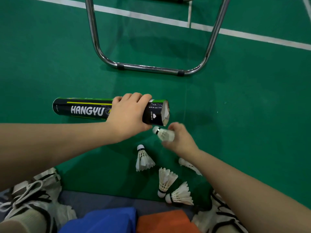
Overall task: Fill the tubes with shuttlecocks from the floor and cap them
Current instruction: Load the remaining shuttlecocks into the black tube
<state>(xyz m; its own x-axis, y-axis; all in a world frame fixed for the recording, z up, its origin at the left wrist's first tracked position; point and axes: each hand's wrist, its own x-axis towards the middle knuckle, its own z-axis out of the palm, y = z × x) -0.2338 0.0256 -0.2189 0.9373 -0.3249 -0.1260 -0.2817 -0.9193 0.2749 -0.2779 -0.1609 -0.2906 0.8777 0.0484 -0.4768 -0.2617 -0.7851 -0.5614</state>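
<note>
A dark tube printed HANGYU lies level above the green floor, its open torn mouth facing right. My left hand grips the tube near that mouth. Just below the mouth, my right hand holds a white shuttlecock with its cork tip pointing up-left toward the opening; hand and shuttlecock are blurred. Several more white shuttlecocks lie on the floor below: one with its cork pointing away from me, two side by side, and one partly hidden under my right forearm.
A chrome tubular chair frame rests on the floor beyond the tube. White court lines cross the far floor. My shoes sit at the lower left and lower right. Blue and orange cloth fill the bottom edge.
</note>
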